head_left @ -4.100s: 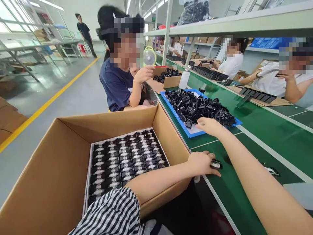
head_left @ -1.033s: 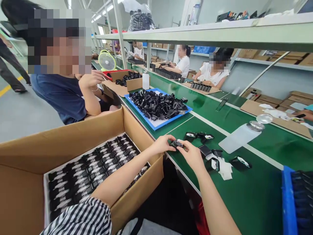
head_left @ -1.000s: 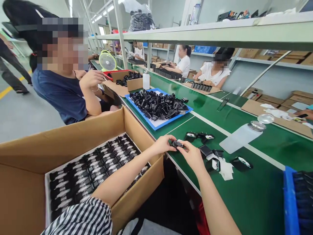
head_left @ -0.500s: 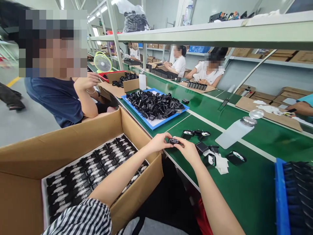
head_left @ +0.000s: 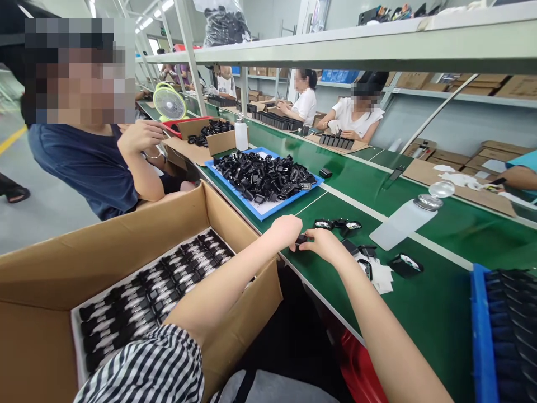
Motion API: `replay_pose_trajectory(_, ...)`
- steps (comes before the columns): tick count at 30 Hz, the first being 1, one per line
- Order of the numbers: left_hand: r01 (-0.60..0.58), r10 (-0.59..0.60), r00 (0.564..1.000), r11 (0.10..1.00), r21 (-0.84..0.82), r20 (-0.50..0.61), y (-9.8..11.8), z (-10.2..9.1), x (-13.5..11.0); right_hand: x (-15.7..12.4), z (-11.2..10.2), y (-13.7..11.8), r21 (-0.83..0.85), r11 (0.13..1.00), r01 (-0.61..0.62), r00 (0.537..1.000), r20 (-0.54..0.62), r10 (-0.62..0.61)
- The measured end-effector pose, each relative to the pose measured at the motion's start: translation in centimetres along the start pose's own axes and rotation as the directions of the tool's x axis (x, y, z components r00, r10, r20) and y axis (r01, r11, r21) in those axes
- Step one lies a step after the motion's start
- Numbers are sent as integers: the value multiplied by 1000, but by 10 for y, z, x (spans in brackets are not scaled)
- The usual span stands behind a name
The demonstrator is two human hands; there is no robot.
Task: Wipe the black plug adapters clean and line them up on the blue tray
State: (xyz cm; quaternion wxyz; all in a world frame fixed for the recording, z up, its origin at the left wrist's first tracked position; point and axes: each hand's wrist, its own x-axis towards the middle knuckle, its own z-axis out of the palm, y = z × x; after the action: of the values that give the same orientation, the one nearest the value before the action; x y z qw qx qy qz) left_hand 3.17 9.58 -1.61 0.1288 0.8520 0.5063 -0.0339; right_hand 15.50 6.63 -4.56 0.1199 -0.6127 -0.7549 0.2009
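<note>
Both hands have drifted slightly up the green bench (head_left: 419, 313) since a moment ago, keeping the small black plug part (head_left: 301, 239) pinched between them near the bench's front edge; the left hand (head_left: 286, 230) curls its fingers closed over the part's near end, the right hand (head_left: 322, 245) grips the far end, so the part is still being worked, not set down; it looks like hard, glossy moulded plastic; alike pieces lie heaped in the blue tray (head_left: 268, 208) and in neat rows inside the matte cardboard box (head_left: 126, 252); a frosted plastic bottle (head_left: 398, 226) lies on its side.
</note>
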Motion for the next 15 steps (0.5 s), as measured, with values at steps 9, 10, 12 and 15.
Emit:
replay_pose_trajectory(9,-40,29,998,980,-193,-60,-18,17,-15,0,-11,-16,-134,990,46,999,34,-42)
replay_pose_trajectory(10,-45,31,997,977,-210,-71,-20,20,-19,-1,-12,-17,-137,989,60,998,44,-54)
replay_pose_trajectory(12,-67,48,995,967,-247,-84,-25,22,-24,-1,-14,-16,-138,987,85,995,67,-76)
replay_pose_trajectory(15,-94,88,996,957,-275,-34,-27,17,-26,-2,-15,-13,-149,983,107,992,80,-96)
